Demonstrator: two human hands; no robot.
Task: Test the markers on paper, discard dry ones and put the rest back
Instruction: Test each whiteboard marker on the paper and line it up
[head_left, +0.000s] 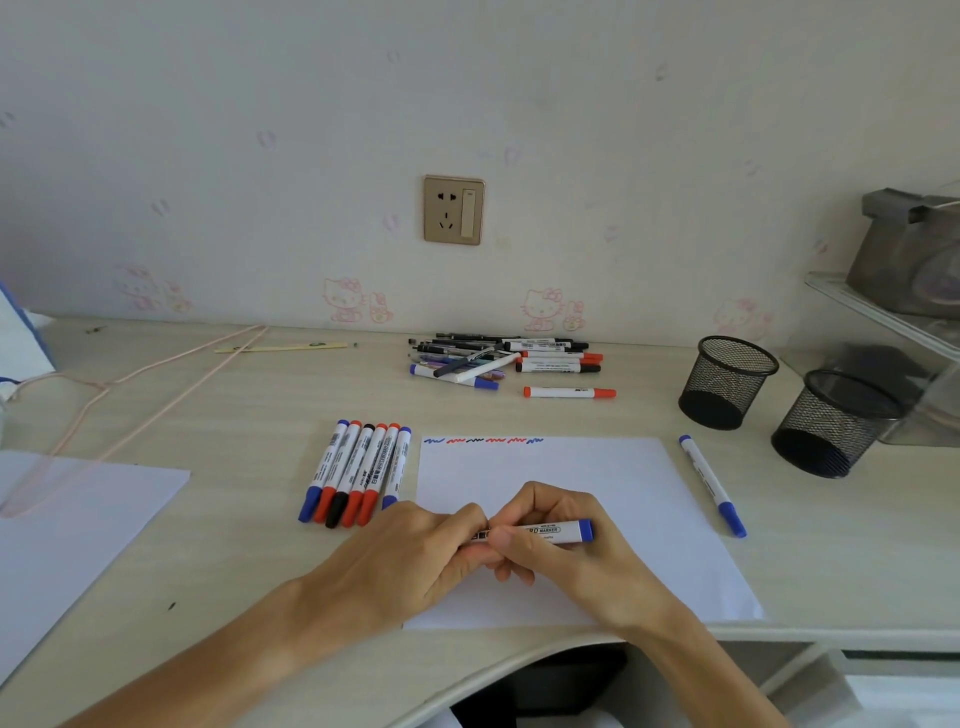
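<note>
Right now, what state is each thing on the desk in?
Blue marker: level above the paper, held by both hands.
Left hand: gripping its left end.
Right hand: gripping the barrel.
Paper: six scribbles along the top edge.
Row of six markers: capped, side by side.
Single blue marker: capped, lying right of the paper.
Two mesh cups: upright.

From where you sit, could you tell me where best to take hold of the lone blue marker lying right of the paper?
Pinch the blue marker at mid-barrel from above. It lies flat on the desk, apart from the paper and pen cups, leaving both long sides free.
</note>
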